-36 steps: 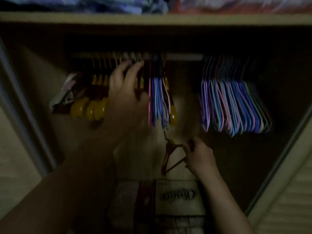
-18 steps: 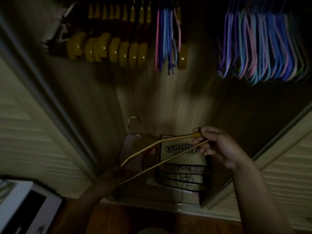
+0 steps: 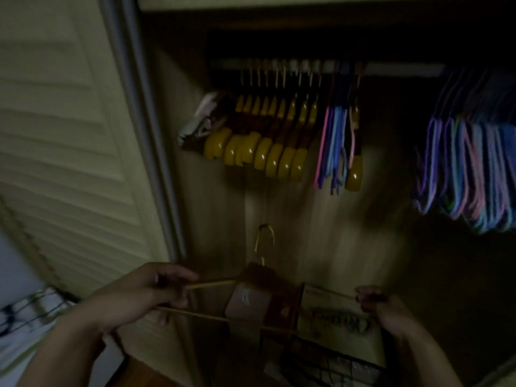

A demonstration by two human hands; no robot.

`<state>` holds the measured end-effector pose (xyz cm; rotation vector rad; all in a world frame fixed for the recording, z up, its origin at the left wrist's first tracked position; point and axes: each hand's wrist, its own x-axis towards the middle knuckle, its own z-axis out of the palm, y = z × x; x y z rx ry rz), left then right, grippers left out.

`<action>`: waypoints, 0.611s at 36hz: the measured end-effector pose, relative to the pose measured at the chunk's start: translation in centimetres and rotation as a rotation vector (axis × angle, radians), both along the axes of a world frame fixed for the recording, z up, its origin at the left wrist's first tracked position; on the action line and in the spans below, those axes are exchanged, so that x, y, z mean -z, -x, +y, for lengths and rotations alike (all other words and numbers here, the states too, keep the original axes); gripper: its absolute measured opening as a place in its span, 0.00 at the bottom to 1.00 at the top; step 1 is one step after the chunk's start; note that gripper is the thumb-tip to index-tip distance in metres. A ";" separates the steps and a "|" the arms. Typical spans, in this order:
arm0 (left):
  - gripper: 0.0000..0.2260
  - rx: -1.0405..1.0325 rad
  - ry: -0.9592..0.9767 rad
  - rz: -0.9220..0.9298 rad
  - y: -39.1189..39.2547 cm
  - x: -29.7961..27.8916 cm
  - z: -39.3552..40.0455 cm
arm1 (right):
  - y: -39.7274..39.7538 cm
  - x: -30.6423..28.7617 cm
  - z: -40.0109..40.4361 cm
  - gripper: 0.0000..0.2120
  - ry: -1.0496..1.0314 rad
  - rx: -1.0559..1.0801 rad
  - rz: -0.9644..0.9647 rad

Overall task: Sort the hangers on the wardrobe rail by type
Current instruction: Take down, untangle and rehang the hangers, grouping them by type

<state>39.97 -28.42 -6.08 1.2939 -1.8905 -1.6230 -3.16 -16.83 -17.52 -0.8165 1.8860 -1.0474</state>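
I hold a thin wooden hanger [image 3: 212, 284] level in front of me, low in the dim wardrobe, its metal hook pointing up. My left hand [image 3: 145, 297] grips its left end and my right hand [image 3: 382, 305] grips its right end. Above, the wardrobe rail [image 3: 396, 69] carries a row of several thick yellow-tipped wooden hangers [image 3: 259, 152] on the left. Beside them hangs a small bunch of pink and blue thin hangers [image 3: 333, 146] with one more wooden hanger [image 3: 354, 174] at its right. A larger bunch of coloured thin hangers [image 3: 469, 174] hangs at the far right.
A louvred wardrobe door [image 3: 64, 141] with a grey metal edge stands at the left. Boxes [image 3: 332, 317] and a wire basket [image 3: 321, 364] sit on the wardrobe floor under my hands. A shelf edge [image 3: 307, 2] runs above the rail.
My left hand left the rail and came down to take the left end of the wooden hanger. The hanger turned level between both hands. The view swung down, then back up and left.
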 end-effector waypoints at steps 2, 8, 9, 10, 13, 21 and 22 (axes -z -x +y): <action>0.21 0.028 0.047 -0.066 0.2 -1.8 -0.1 | -0.1 -2.6 -0.9 0.04 0.063 -0.072 0.011; 0.21 0.030 0.153 -0.191 1.3 -6.8 0.0 | -3.4 -15.3 -2.1 0.36 0.333 -0.376 0.048; 0.19 0.019 0.159 -0.207 1.5 -7.7 0.0 | -3.9 -17.1 -2.1 0.37 0.403 -0.381 0.063; 0.17 0.005 0.172 -0.229 1.7 -8.3 -0.1 | -4.5 -18.8 -2.1 0.33 0.464 -0.373 0.095; 0.17 -0.043 0.234 -0.250 1.9 -10.9 -0.5 | -6.0 -23.7 -2.3 0.08 0.569 -0.394 0.220; 0.08 -0.083 0.338 -0.237 2.9 -15.5 -1.3 | -7.7 -29.4 -4.5 0.08 0.655 -0.370 0.614; 0.08 -0.091 0.337 -0.235 2.9 -15.5 -1.4 | -7.8 -29.4 -4.7 0.08 0.645 -0.382 0.649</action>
